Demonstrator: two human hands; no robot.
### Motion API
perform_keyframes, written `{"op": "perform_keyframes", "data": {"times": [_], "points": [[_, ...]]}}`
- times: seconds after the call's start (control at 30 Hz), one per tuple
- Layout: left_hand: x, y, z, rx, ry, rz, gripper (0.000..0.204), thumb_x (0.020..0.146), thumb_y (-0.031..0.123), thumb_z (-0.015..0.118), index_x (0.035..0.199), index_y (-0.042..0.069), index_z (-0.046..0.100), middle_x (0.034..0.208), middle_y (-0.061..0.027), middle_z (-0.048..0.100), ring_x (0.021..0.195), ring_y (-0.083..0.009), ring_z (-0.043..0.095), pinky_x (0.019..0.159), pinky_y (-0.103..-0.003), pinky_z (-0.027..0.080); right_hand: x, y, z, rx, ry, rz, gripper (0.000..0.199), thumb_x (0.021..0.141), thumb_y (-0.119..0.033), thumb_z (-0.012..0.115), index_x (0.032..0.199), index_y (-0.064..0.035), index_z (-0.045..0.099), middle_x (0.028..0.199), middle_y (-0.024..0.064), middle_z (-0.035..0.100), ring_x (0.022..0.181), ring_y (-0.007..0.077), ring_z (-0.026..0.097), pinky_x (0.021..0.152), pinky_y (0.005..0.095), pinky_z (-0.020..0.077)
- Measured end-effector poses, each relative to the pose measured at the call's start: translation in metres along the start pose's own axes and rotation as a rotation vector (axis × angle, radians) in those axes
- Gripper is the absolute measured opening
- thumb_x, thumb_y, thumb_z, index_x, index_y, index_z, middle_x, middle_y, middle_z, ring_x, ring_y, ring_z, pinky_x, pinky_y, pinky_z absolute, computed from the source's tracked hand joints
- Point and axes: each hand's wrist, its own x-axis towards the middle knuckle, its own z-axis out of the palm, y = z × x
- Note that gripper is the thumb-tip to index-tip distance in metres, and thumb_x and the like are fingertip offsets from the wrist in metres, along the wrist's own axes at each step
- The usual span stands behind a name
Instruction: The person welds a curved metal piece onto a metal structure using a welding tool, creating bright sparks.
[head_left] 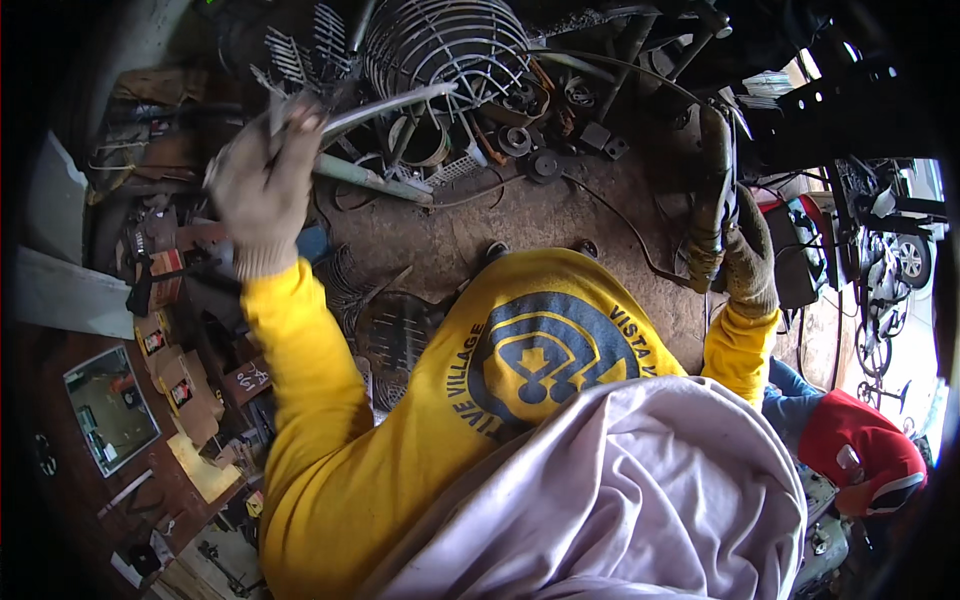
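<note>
My left hand (265, 185), in a worn grey-brown work glove, is raised at the upper left and smeared by motion. Its fingers close on a thin pale metal strip (395, 103), which points right, in front of a round wire cage. At the right, my gloved right hand (750, 262) wraps round a long worn tool (712, 165) with a stained yellowish lower end. The tool stands roughly upright in view; its exact kind is unclear. A dark cable (640, 235) runs over the floor toward it.
A round metal wire cage (445, 45) stands ahead, with a green-grey pipe (375, 180) below it. Dark round metal parts (543, 166) lie on the brown floor (600, 230). Cluttered boxes (185, 385) line the left. A person in a red head covering (860, 445) is at the lower right.
</note>
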Motion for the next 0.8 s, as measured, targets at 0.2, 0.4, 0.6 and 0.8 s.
{"op": "perform_keyframes", "data": {"times": [0.2, 0.4, 0.6, 0.8], "points": [[-0.053, -0.023, -0.036, -0.269, 0.298, -0.393, 0.032, 0.096, 0.027, 0.069, 0.111, -0.001, 0.072, 0.083, -0.0063, 0.071, 0.058, -0.0083, 0.06, 0.049, -0.021, 0.043, 0.005, 0.004, 0.025, -0.02, -0.009, -0.088, 0.078, 0.088, -0.045, 0.08, 0.141, 0.0038, 0.05, 0.126, 0.0065, 0.063, 0.113, 0.0148, 0.058, 0.101, 0.0315, 0.0436], [-0.099, -0.054, -0.049, -0.213, 0.369, -0.669, 0.034, 0.098, 0.03, 0.067, 0.114, 0.001, 0.072, 0.074, -0.0033, 0.064, 0.052, -0.0061, 0.052, 0.045, -0.022, 0.04, 0.032, -0.008, 0.066, 0.001, -0.014, -0.198, 0.07, 0.09, -0.032, 0.076, 0.142, 0.0054, 0.048, 0.127, 0.0091, 0.063, 0.114, 0.0163, 0.06, 0.101, 0.0313, 0.0454], [-0.121, -0.088, -0.039, -0.349, 0.368, -0.738, 0.031, 0.098, 0.027, 0.066, 0.112, -0.001, 0.069, 0.074, -0.007, 0.065, 0.048, -0.0106, 0.054, 0.043, -0.024, 0.043, 0.068, -0.034, 0.109, -0.146, -0.046, -0.318, 0.058, 0.091, -0.016, 0.07, 0.14, 0.0075, 0.049, 0.118, 0.012, 0.067, 0.108, 0.0178, 0.064, 0.097, 0.0311, 0.0497], [-0.123, -0.107, -0.033, -0.396, 0.302, -0.753, 0.031, 0.099, 0.03, 0.065, 0.11, 0.001, 0.066, 0.07, -0.0024, 0.062, 0.047, -0.0063, 0.048, 0.041, -0.023, 0.039, 0.075, -0.037, 0.14, -0.392, 0.029, -0.504, 0.057, 0.089, -0.024, 0.076, 0.136, 0.0023, 0.056, 0.113, 0.0147, 0.071, 0.105, 0.0218, 0.068, 0.094, 0.0353, 0.0522]]}}
